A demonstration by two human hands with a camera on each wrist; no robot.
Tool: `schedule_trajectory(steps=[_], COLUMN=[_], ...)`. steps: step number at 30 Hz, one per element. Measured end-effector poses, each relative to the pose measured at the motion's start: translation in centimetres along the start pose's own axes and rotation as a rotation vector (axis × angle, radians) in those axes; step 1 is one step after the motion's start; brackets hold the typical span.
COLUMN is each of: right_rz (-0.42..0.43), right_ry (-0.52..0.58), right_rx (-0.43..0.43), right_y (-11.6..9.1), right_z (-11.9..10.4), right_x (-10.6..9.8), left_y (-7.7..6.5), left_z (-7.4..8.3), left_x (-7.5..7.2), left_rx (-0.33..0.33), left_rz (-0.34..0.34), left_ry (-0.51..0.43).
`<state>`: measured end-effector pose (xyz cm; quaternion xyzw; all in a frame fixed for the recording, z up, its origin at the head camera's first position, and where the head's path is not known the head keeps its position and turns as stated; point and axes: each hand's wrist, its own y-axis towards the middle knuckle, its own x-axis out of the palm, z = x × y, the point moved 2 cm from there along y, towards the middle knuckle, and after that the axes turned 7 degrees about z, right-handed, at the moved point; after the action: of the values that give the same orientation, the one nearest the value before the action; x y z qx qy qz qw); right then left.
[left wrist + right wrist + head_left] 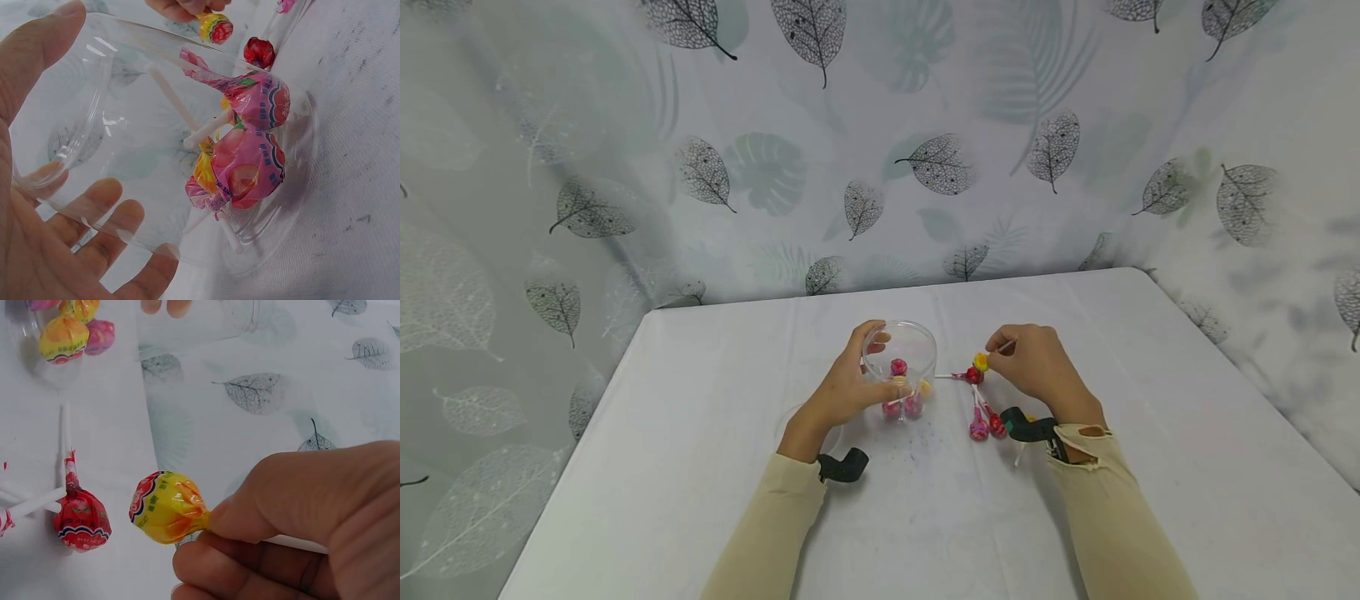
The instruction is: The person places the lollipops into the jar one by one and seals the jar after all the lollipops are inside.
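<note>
My left hand [842, 385] grips a clear plastic jar [919, 350] from its left side, thumb across the front and fingers behind. Inside the jar, pink-wrapped lollipops [253, 167] and yellow ones [64, 339] lie at the bottom, their white sticks at various angles. To the right of the jar, my right hand [1036, 360] pinches a yellow lollipop [165, 509] just below its candy head, the stick running back under the fingers. A red lollipop [82, 522] lies on the table beneath it, its stick pointing toward the jar.
More lollipops lie on the white table [925, 517] in front of the right hand, including a pink one [978, 428] and a red one [997, 425]. A clear round lid [784, 423] is partly hidden by the left forearm. Behind the table hangs a leaf-patterned cloth [865, 125].
</note>
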<state>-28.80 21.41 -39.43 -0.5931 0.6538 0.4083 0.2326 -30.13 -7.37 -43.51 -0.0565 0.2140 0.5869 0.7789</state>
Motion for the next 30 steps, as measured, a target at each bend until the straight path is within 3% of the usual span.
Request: schedule_trajectory(steps=[23, 30], right_rz=[0.139, 0.201], right_ry=[0.08, 0.123], right_rx=[-0.071, -0.135], right_y=[-0.2, -0.3], right_z=[-1.3, -1.9], right_x=[-0.2, -0.2], left_y=[0.1, 0.0], left_z=[-0.2, -0.1], left_x=[0.0, 0.0], left_rx=[0.005, 0.012], left_rz=[-0.006, -0.013], left_ry=[0.001, -0.024])
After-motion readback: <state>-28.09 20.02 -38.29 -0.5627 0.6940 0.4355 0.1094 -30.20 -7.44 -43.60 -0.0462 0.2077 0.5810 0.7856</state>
